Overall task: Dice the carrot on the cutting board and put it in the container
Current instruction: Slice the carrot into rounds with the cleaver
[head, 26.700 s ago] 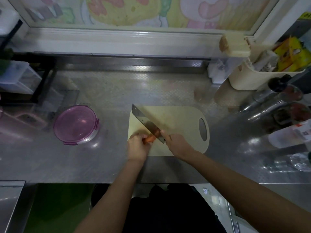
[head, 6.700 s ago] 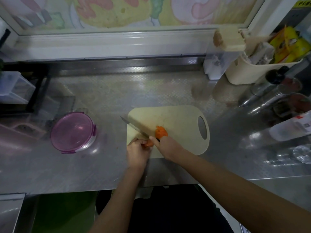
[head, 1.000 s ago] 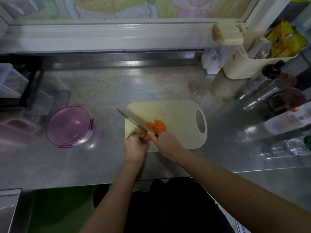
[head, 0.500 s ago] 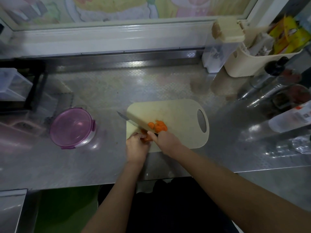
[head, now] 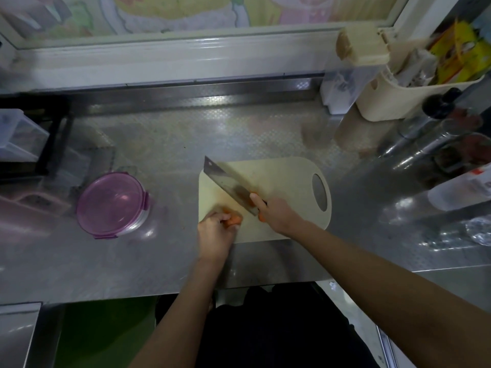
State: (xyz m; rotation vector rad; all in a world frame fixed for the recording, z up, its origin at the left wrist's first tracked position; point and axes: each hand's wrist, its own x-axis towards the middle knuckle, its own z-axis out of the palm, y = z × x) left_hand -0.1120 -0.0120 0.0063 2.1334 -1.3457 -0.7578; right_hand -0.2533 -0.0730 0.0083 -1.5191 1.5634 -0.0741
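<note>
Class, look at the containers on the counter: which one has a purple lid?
The round container left of the cutting board. The tall clear box at the back wears a beige lid instead.

Two bare forearms reach forward from the bottom of the frame and converge. The left hand [head: 215, 235] lies knuckles up, fingers curled over a carrot piece [head: 234, 220]. Just to its right, the right hand [head: 276, 214] grips the handle of a cleaver [head: 228, 183], one finger laid against the blade.
</note>
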